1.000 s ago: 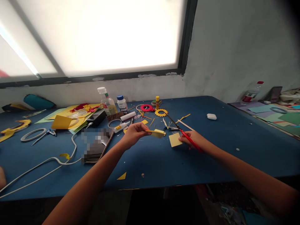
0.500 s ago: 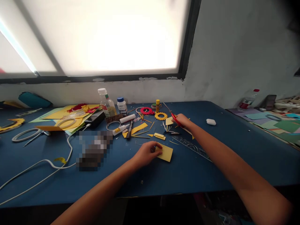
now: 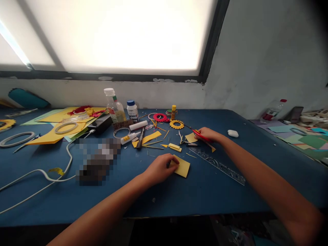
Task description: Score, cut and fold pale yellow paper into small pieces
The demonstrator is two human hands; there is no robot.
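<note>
My left hand [image 3: 162, 167] has its thumb and fingers closed at the left edge of a yellow paper square [image 3: 183, 167] on the blue table. Farther right, my right hand [image 3: 208, 133] grips red-handled scissors [image 3: 201, 135], whose blades point left and away from me. Beside the scissors lies a smaller pale yellow paper piece [image 3: 190, 137]. A clear plastic ruler [image 3: 222, 166] rests below my right forearm. Between the hands and the wall sit a small folded yellow paper piece [image 3: 175, 147], a yellow paper gear [image 3: 176, 124] and a red paper gear [image 3: 160, 118].
A glue stick [image 3: 174, 112], a glass bottle [image 3: 114, 107] and a white blue-capped bottle [image 3: 132, 111] stand at the back. Tape rolls, coloured paper and a white cable [image 3: 70, 153] lie left. A white case [image 3: 233, 133] lies right.
The scissors have come down, their blades now lower and nearer the table. More of the ruler shows. My left hand stays at the yellow square, and the view has shifted slightly.
</note>
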